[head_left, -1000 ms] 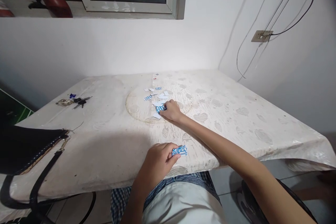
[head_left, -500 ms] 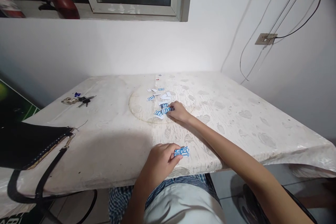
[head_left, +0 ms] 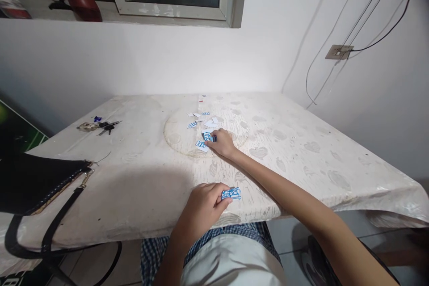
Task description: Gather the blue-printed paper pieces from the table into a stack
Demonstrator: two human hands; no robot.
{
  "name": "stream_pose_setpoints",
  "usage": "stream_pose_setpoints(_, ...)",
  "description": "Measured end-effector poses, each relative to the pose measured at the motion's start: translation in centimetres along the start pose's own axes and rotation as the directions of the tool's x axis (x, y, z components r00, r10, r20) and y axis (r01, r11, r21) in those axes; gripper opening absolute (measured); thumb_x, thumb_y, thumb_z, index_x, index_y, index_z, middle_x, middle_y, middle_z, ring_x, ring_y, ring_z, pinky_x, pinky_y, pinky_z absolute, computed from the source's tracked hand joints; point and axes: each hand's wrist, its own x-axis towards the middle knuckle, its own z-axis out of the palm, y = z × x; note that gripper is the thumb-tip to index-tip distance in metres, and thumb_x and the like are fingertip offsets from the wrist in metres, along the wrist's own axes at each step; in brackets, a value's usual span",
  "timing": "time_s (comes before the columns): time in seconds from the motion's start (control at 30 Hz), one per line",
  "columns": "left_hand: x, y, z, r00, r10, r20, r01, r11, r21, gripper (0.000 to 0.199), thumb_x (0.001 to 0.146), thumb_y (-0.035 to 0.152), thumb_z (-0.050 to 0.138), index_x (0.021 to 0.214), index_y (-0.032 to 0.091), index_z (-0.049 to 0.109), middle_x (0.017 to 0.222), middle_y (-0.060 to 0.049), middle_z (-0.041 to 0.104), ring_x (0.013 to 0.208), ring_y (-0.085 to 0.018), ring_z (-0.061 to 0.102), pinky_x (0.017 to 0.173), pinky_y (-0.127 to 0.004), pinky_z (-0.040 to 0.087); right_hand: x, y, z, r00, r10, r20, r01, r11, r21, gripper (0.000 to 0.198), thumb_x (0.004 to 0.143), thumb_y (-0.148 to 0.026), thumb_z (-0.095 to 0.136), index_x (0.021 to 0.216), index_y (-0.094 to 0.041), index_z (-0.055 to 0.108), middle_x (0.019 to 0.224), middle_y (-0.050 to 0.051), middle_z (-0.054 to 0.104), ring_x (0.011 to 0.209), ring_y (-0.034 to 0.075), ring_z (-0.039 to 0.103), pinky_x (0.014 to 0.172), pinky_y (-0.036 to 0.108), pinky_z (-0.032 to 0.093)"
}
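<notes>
Near the table's front edge, my left hand (head_left: 208, 201) is closed around a small stack of paper cards (head_left: 232, 193) with blue printed outlines. My right hand (head_left: 221, 141) reaches to the middle of the table, thumb and fingers pinching a blue-printed card (head_left: 212, 139) within a small pile. Just left of those fingertips lies another blue-marked card (head_left: 201, 145), partly over a white slip. Beyond the hand, white slips (head_left: 211, 123) lie scattered, with a blue-marked card (head_left: 192, 124) and one farther back (head_left: 205, 113).
A pale patterned cloth (head_left: 140, 143) covers the table. Keys (head_left: 107, 127) lie at the left, behind a black bag (head_left: 43, 183) whose strap hangs over the front edge. A wall (head_left: 161, 58) stands behind. Two tiny scraps lie near the back edge.
My right hand has shifted slightly left over the pile, and the card under its fingers has moved with it. My left hand keeps its stack in about the same place.
</notes>
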Motion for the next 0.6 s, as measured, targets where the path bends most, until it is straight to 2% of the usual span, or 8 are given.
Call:
stream_pose_setpoints(0.17,0.1,0.0,0.0,1.000,-0.002,0.003,0.002,1.000,0.011,0.012,0.083,0.025,0.055,0.093,0.022,0.060,0.068,0.003,0.058,0.064,-0.013,0.052,0.060,-0.023,0.034,0.2,0.6,0.1,0.998,-0.058,0.000,0.057,0.982,0.179,0.017,0.074,-0.032,0.063,0.074,-0.015,0.059,0.073,0.001,0.054,0.072,0.015,0.048,0.068,0.025,0.033)
stream_pose_setpoints(0.27,0.1,0.0,-0.1,1.000,-0.005,0.001,0.005,1.000,0.002,0.011,0.084,0.026,0.055,0.093,0.022,0.060,0.068,0.003,0.058,0.064,-0.012,0.052,0.061,-0.023,0.034,0.0,0.9,-0.4,0.997,-0.082,0.002,0.077,0.947,0.310,0.024,0.076,-0.035,0.059,0.063,-0.017,0.050,0.059,-0.004,0.044,0.059,0.011,0.040,0.058,0.023,0.029)
stream_pose_setpoints(0.4,0.0,0.0,0.0,1.000,-0.004,-0.003,0.004,1.000,0.000,0.011,0.083,0.025,0.056,0.093,0.022,0.060,0.069,0.003,0.058,0.064,-0.012,0.052,0.061,-0.023,0.034,-0.1,1.1,-1.5,0.996,-0.086,0.008,0.072,0.883,0.464,0.031,0.079,-0.039,0.052,0.058,-0.018,0.040,0.056,-0.005,0.036,0.055,0.009,0.035,0.053,0.022,0.027)
stream_pose_setpoints(0.5,0.1,-0.1,0.1,1.000,-0.005,-0.003,0.005,1.000,0.000,0.012,0.082,0.024,0.058,0.093,0.021,0.060,0.068,0.004,0.058,0.063,-0.012,0.052,0.061,-0.022,0.034,-0.1,1.0,-2.9,0.986,-0.121,0.117,0.036,0.830,0.556,0.035,0.082,-0.043,0.046,0.058,-0.018,0.042,0.050,-0.006,0.034,0.047,0.008,0.031,0.047,0.022,0.024)
stream_pose_setpoints(0.6,0.1,-0.2,0.1,1.000,-0.016,0.001,0.016,1.000,-0.012,0.013,0.081,0.025,0.059,0.094,0.022,0.060,0.068,0.004,0.058,0.063,-0.011,0.052,0.061,-0.022,0.034,-0.9,0.6,-4.8,0.943,-0.193,0.270,-0.012,0.793,0.609,0.037,0.081,-0.046,0.048,0.058,-0.017,0.047,0.042,-0.008,0.030,0.039,0.006,0.025,0.041,0.022,0.019)
